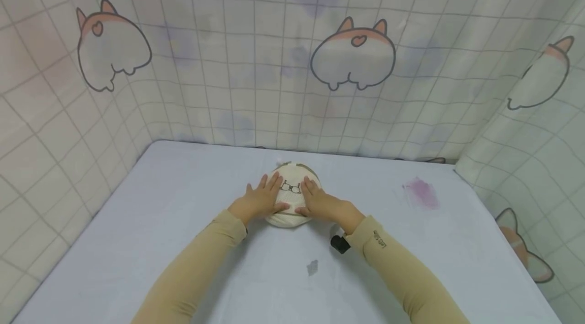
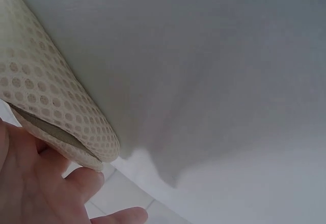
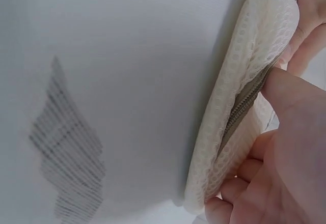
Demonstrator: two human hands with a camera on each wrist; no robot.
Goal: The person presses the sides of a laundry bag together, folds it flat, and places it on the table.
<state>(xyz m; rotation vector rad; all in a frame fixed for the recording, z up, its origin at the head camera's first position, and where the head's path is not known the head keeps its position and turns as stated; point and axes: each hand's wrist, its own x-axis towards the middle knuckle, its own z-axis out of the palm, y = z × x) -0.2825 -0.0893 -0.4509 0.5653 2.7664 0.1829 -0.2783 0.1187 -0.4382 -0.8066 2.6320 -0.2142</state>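
A round cream mesh laundry bag [image 1: 290, 199] with a printed pair of glasses lies on the white-covered table. My left hand [image 1: 262, 199] rests on its left side, fingers spread and fairly straight. On the opposite side, my right hand [image 1: 322, 203] presses the top with extended fingers, its thumb near the left thumb. In the right wrist view a grey-brown zipper [image 3: 243, 106] runs along the bag's side, beneath the right thumb. The left wrist view shows the honeycomb mesh [image 2: 53, 89] bulging beside the left fingers.
A pale tablecloth [image 1: 192, 182] covers the table, with a grey hatched patch [image 1: 313, 267] near the front and a pink-purple mark [image 1: 422, 193] at right. A black object [image 1: 339, 244] sits at the right wrist. Patterned curtains [image 1: 256, 60] surround the back and sides.
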